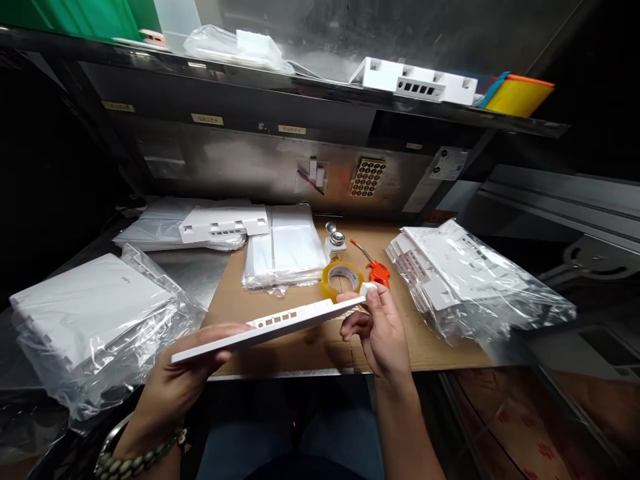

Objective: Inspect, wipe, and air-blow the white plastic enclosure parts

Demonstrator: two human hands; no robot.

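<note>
1. Holding up one white cover [280, 328], tilted, over the brown cardboard [430, 350], with no bag around it.
2. Gripping its left end with the left hand [185, 370]; pinching its right end between thumb and finger of the right hand [387, 330].
3. Looks partway: not yet put down.
4. Seeing white parts in the left bag [95, 307] and the right bag [465, 267]; hard to tell how many are finished.
</note>
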